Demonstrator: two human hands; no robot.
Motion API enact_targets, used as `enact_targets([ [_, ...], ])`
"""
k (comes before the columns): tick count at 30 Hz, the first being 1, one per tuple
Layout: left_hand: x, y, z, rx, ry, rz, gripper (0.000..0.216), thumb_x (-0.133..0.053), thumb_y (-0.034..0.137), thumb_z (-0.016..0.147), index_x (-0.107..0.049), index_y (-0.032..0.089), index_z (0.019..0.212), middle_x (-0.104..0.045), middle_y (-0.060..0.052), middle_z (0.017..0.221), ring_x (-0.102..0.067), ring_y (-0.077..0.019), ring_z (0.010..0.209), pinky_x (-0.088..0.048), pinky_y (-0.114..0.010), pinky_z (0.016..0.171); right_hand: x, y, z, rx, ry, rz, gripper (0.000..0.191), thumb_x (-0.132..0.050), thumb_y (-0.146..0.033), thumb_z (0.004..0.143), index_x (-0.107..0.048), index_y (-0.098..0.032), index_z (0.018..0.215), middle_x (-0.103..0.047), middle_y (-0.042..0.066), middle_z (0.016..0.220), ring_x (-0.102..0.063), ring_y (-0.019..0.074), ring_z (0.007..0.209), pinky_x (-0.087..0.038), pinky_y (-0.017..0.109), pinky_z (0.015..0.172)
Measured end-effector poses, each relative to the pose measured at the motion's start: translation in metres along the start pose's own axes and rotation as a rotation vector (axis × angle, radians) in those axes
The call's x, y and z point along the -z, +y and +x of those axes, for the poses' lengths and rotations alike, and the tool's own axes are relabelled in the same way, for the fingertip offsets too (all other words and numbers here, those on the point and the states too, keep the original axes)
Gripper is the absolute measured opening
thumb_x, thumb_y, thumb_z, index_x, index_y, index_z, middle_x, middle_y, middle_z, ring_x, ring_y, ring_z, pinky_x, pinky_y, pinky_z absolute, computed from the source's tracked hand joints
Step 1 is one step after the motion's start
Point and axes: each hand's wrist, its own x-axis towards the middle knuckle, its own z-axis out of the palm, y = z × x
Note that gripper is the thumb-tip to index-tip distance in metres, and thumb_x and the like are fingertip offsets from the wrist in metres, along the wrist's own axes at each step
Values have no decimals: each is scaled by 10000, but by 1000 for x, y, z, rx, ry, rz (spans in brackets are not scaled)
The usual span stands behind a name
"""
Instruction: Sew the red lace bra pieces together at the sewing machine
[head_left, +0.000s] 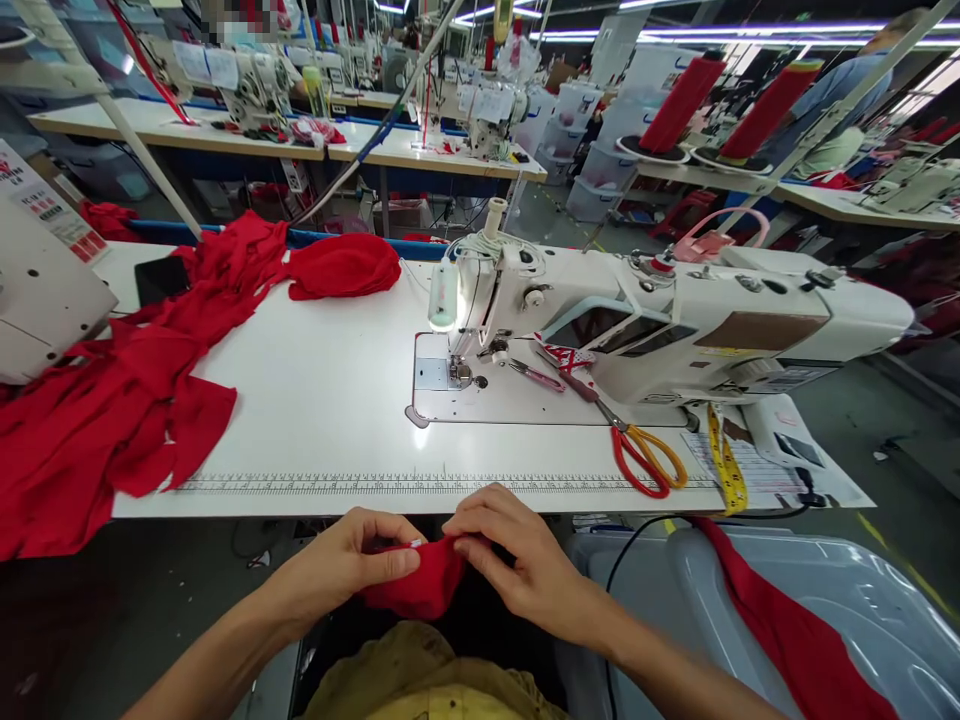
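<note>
A small piece of red fabric (421, 582) hangs between my two hands, just in front of the table's near edge. My left hand (367, 555) pinches its left end, where a small white bit shows by the thumb. My right hand (517, 560) grips the upper right part between thumb and fingers. Beyond my hands, on the white table (322, 400), stands a white sewing machine (660, 310). Its needle area lies ahead of my right hand. Scissors with red and orange handles (637, 460) and a pair of thread snips (536, 375) rest by the machine.
Red garment pieces (135, 390) pile up on the table's left, beside a dark phone-like object (161, 280). A yellow tape measure (726, 465) hangs over the front right edge. At lower right, red fabric (795, 620) drapes over grey plastic bins (885, 600). A person (832, 100) is behind.
</note>
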Motion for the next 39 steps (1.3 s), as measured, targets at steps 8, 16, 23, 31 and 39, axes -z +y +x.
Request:
enact_targets([
  [8,-7,1,-2,10,33,-13,423,-803,544,738,-763,159,906,-708,-41,802,-574,-152,708,-434,-242,653,-11,-9,3,207,111,-276,115,-549,-130,969,-639,-197,944,-659,22,861,-550,160,805,-410,337,760],
  [16,-16,-8,1,25,192,-37,462,-833,560,686,-735,141,854,-705,-52,776,-597,-164,707,-459,-247,639,-23,-6,3,309,143,-559,114,-526,-117,948,-614,-168,898,-625,25,775,-501,168,724,-356,360,726],
  [23,-20,-4,3,51,207,-9,461,-811,577,680,-714,140,789,-687,-38,708,-587,-155,653,-449,-238,599,-26,-3,2,184,80,-460,164,-415,-92,963,-507,-193,872,-578,38,829,-477,183,767,-367,349,749],
  [31,-18,-7,4,53,198,-49,451,-820,569,688,-708,148,801,-674,-25,718,-552,-129,645,-426,-222,605,-15,-2,-3,121,82,-247,126,-406,-153,1019,-521,-197,992,-615,42,912,-525,182,824,-403,343,776],
  [39,-20,-6,6,52,155,-38,456,-808,582,707,-669,152,767,-622,-2,679,-492,-117,622,-389,-230,607,-25,3,-2,284,138,-685,181,-496,-143,981,-596,-175,834,-604,22,760,-518,173,720,-344,361,684],
])
